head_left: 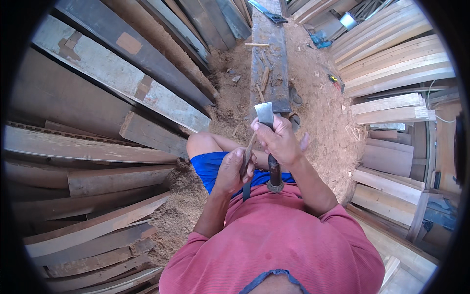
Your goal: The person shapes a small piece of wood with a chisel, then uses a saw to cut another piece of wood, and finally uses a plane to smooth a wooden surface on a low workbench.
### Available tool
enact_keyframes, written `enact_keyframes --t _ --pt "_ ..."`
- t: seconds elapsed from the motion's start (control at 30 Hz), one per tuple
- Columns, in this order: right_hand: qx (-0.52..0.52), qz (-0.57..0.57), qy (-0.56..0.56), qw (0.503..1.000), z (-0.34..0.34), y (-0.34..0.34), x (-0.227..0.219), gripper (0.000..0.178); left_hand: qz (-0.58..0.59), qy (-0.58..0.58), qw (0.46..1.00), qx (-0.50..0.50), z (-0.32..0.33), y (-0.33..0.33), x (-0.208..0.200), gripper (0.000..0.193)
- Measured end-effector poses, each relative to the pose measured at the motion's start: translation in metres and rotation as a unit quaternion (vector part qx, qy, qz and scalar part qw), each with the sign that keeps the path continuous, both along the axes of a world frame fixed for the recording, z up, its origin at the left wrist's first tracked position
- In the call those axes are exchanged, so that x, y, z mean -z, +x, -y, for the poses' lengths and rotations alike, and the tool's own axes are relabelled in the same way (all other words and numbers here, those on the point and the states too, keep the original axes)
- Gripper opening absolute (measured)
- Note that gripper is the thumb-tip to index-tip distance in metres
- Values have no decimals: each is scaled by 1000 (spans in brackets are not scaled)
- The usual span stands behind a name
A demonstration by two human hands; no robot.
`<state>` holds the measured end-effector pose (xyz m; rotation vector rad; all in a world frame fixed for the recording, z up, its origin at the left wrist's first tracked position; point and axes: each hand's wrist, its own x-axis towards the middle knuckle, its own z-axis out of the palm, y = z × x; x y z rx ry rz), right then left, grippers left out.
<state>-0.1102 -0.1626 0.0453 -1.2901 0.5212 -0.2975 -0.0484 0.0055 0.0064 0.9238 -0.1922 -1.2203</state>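
My right hand (283, 139) is closed around a wide chisel. Its flat metal blade (265, 112) points up and away from me, and its dark handle (275, 175) with a metal ring at the end hangs toward my shirt. In my closed left hand (232, 170) is a thin strip of wood (248, 153), tilted upward. The strip's upper end reaches the fingertips of my right hand, just below the blade; whether it touches the metal, I cannot tell. Both hands are over my lap, above blue shorts (208, 169).
Ahead stands a narrow wooden bench (269, 44) with wood scraps and a handsaw (268, 12) at its far end. A teal power tool (320, 40) and a yellow tape measure (334, 78) lie on the sawdust-covered floor (320, 122). Boards (98, 147) lean at left; stacked planks (396, 63) fill the right.
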Motion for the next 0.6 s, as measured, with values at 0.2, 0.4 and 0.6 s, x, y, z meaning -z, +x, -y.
enact_keyframes --t 0.2,0.4,0.6 --pt "-17 16 117 993 2 -2 6 21 129 60 990 13 -1 10 12 38" --pt "112 107 296 943 -8 -2 19 22 -59 -13 996 -69 8 24 5 31" --pt "41 99 413 904 -29 1 6 20 -34 24 991 -128 26 31 15 34"
